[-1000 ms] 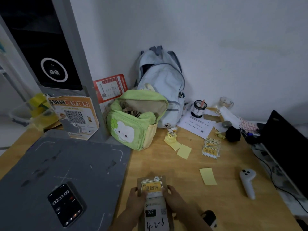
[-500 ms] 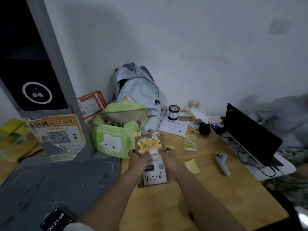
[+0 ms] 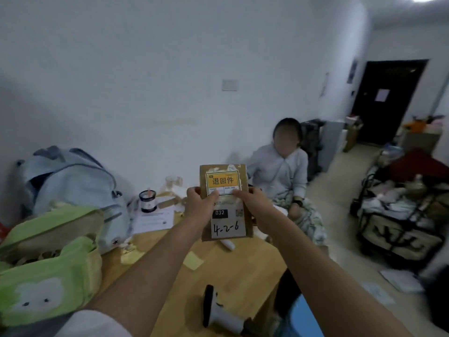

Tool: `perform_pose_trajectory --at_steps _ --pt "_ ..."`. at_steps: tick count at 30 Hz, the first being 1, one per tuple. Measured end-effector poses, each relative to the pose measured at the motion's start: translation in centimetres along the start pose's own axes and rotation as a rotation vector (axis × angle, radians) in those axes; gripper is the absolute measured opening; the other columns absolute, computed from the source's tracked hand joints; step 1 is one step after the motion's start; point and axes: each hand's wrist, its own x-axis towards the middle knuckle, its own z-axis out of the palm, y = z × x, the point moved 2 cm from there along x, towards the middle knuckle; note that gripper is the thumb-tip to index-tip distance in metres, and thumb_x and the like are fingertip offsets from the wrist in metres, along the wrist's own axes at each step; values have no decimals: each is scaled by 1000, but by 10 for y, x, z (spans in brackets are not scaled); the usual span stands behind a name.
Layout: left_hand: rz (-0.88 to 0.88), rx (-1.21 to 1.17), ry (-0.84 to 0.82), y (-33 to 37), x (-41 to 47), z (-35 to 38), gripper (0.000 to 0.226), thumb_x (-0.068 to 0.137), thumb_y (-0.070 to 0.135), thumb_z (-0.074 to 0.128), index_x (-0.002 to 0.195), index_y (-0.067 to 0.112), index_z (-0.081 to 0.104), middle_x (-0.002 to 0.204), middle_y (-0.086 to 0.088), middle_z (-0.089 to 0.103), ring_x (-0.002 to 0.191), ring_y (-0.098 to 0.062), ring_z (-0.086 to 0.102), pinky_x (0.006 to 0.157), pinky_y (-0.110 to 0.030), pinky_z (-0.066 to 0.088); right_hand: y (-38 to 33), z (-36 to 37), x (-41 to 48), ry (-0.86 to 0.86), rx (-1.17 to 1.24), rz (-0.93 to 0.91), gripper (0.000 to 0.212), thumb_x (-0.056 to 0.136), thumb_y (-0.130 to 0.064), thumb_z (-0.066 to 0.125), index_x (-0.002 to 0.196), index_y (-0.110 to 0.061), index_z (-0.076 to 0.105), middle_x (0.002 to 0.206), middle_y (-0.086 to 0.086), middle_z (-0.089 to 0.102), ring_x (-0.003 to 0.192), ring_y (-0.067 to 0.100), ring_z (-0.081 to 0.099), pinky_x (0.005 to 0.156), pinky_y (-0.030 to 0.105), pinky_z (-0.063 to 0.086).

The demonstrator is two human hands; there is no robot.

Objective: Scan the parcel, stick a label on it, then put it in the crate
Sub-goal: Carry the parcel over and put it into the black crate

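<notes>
The parcel (image 3: pixel 245 173) is a flat brown cardboard packet held upright in the air over the wooden table (image 3: pixel 243 271). It carries a yellow label (image 3: pixel 222 181) near its top and a white label with "032" and handwritten "4-2-6" lower down. My left hand (image 3: pixel 199 203) grips its left edge, thumb on the yellow label. My right hand (image 3: pixel 252 203) grips its right edge, thumb on the same label. A white handheld scanner (image 3: pixel 218 312) lies on the table near me. No crate can be made out.
A green bag (image 3: pixel 46 268) and a pale blue backpack (image 3: pixel 73 183) stand at the left. Yellow sticky notes (image 3: pixel 193 260), a paper sheet (image 3: pixel 155 218) and a dark cup (image 3: pixel 147 201) lie on the table. A seated person (image 3: pixel 281 176) is behind the parcel; a loaded trolley (image 3: pixel 398 215) stands right.
Both hands have lifted the parcel off the table and carried it up and to the right. The view has swung right, away from the grey mat and phone.
</notes>
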Motion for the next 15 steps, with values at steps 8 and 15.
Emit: perform_pose_trajectory --at_steps 8,15 --pt "57 17 -396 28 -46 173 45 92 26 55 129 9 35 115 -13 62 79 -19 61 59 -30 49 6 -181 -67 283 -21 9 9 96 -22 51 101 -16 52 83 2 66 69 15 63 62 29 50" --pt "50 11 -732 41 -146 323 32 93 26 54 118 15 39 87 -1 62 66 -15 63 45 -25 45 31 -328 -159 621 56 72 25 95 -23 54 117 -13 50 94 7 69 75 18 67 59 31 55"
